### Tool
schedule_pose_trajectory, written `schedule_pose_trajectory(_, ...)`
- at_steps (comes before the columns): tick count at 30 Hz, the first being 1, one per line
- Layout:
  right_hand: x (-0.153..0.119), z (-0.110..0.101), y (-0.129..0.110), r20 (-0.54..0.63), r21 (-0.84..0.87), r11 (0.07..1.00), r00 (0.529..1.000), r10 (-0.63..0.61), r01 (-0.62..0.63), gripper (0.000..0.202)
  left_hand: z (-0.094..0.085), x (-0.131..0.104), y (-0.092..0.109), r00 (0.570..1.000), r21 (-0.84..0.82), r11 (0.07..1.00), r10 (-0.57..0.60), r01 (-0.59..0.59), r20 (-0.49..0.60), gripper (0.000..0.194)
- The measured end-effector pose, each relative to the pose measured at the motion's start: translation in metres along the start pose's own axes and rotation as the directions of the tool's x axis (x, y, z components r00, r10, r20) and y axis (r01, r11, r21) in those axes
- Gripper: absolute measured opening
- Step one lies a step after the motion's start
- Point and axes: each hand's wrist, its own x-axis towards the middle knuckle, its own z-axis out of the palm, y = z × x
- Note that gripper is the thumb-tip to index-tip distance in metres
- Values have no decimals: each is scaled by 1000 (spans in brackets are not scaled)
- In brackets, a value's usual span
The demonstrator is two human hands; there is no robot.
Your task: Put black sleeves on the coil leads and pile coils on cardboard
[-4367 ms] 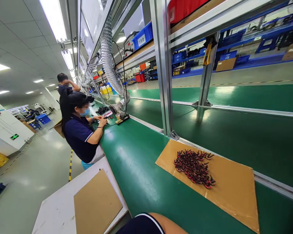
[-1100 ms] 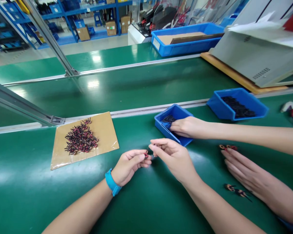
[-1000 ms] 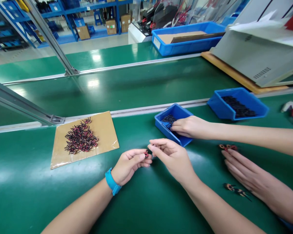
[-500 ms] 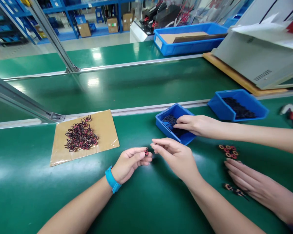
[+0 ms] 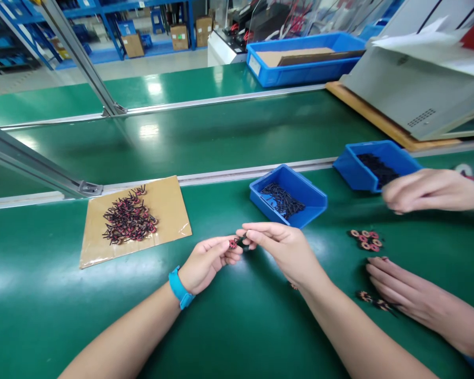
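Note:
My left hand point(image 5: 205, 263), with a teal band at the wrist, pinches a small red wire-wound ring coil point(image 5: 233, 243) between thumb and fingers. Close against it, my right hand point(image 5: 282, 247) is closed at the fingertips on a thin black tube piece point(image 5: 243, 241) by the coil's edge. Behind my right hand stands a blue bin point(image 5: 319, 202) of short black tubes point(image 5: 284, 200). To the left, a heap of red and copper coils with black-sleeved leads point(image 5: 130, 218) lies on a brown cardboard sheet point(image 5: 174, 202). One more coil point(image 5: 293, 286) shows partly behind my right forearm.
At right a co-worker's blurred hand point(image 5: 430, 190) is near a second blue bin point(image 5: 349, 171); their other hand point(image 5: 406, 297) rests by bare ring coils point(image 5: 365, 239) and sleeved coils point(image 5: 365, 296). A metal rail point(image 5: 221, 175) crosses behind the bins.
My right hand has come nearer to my left, bringing the black tube to the coil. The co-worker's upper hand has left the near bin and moved right.

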Motion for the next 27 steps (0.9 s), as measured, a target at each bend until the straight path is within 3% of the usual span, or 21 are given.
schedule_pose_trajectory(14,-3,3,-5,12,-62,997,998,55,-55,31,2,0,2,1000,-1,1000,26,-26,1,32)
schedule_pose_trajectory(18,-3,4,-5,-7,-94,995,999,39,-39,27,0,0,0,998,-19,999,50,-51,-37,28)
schedule_pose_trajectory(27,-3,5,-6,71,-156,987,996,57,-45,22,1,1,-2,995,-55,996,65,-69,-77,27)
